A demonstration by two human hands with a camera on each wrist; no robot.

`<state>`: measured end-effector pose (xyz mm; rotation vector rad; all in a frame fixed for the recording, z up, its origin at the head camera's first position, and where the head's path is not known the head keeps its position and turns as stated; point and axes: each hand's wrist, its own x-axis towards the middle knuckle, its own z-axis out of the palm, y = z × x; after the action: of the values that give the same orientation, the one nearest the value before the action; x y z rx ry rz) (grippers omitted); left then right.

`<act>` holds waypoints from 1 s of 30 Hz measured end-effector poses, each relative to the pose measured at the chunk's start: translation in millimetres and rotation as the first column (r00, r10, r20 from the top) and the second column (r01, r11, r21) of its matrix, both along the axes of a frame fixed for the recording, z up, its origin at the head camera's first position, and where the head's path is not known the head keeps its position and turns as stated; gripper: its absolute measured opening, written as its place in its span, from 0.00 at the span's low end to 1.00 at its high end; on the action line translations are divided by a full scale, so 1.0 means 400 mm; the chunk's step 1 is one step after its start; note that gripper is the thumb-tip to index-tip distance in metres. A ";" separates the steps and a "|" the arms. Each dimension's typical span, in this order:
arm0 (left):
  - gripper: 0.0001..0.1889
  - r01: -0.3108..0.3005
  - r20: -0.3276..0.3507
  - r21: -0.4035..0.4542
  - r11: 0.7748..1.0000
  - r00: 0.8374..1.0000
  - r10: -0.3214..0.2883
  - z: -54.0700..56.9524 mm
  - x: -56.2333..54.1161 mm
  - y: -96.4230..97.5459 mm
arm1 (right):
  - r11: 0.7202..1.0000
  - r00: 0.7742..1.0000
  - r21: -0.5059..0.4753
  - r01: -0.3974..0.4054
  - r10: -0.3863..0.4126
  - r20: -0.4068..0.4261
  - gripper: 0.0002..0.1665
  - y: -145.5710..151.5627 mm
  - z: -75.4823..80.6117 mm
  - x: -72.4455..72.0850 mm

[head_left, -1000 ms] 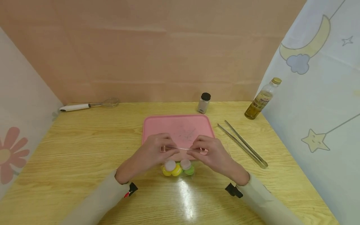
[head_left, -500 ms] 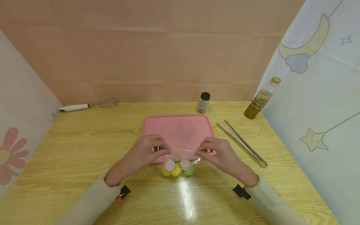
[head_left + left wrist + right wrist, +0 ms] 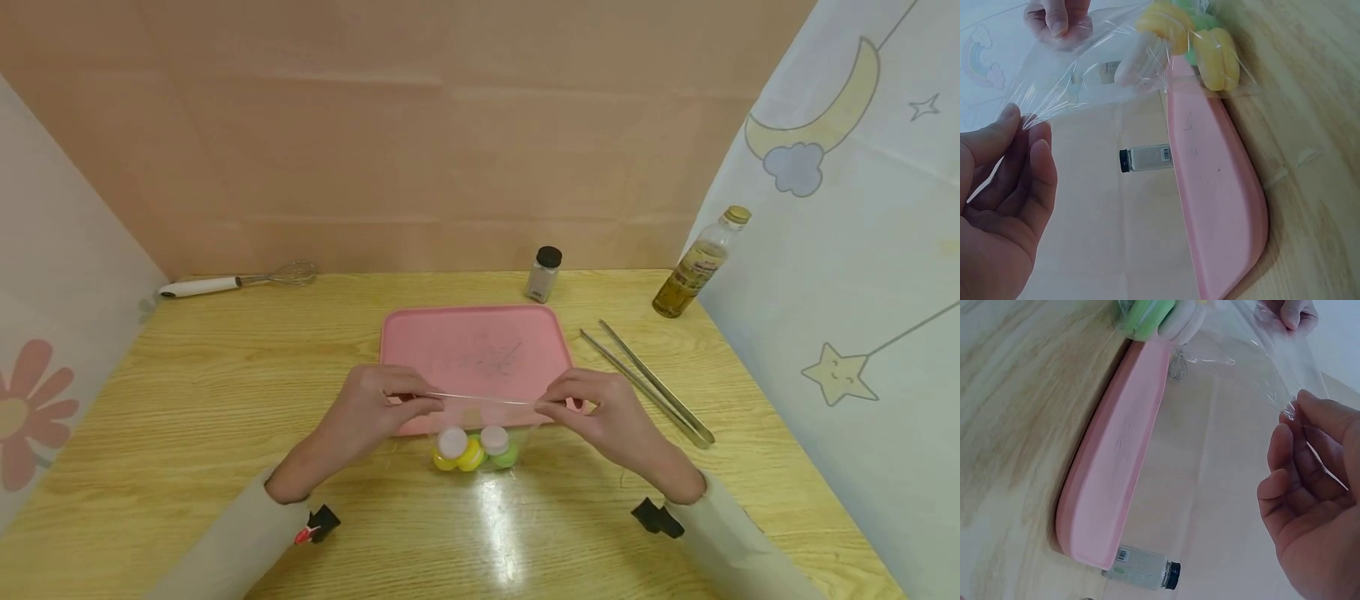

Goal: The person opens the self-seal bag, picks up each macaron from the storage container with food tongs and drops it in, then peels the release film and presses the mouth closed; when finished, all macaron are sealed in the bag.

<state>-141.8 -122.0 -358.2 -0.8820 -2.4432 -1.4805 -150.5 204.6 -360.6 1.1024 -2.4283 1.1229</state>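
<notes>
My left hand and right hand pinch the two top corners of a clear plastic bag between thumb and fingers. The bag's top edge is stretched straight between them, over the near part of the pink tray. Several macarons sit in the bottom of the bag: yellow macarons, a green macaron and pale pinkish-white macarons. In the left wrist view the film creases where the fingertips grip it. The right wrist view likewise has the right fingertips on a gathered corner.
Behind the tray stands a small black-capped jar. Metal tongs lie to the tray's right, with an oil bottle farther back. A whisk with a white handle lies at the back left.
My hands have moved apart, the left hand leftward and the right hand rightward, so the bag's top edge spans wider. The macarons have stayed nearly in place.
</notes>
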 end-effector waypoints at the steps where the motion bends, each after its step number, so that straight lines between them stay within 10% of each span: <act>1: 0.05 -0.008 0.007 0.005 1.000 1.000 0.008 -0.001 0.001 -0.001 | 1.000 1.000 -0.013 -0.001 0.002 0.012 0.09 0.003 0.000 0.001; 19: 0.04 -0.025 0.002 0.094 0.995 1.000 0.025 0.021 0.045 -0.041 | 0.986 0.997 -0.150 -0.069 0.075 0.033 0.13 -0.018 0.048 0.020; 30: 0.13 -0.021 0.032 -0.035 0.999 0.999 0.022 0.063 0.079 -0.176 | 0.960 0.978 -0.198 -0.197 0.205 0.023 0.09 -0.130 0.062 0.019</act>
<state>-110.4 -192.3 -333.0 -0.8420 -2.5003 -1.4607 -143.0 152.8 -335.8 1.2938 -2.2170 1.4266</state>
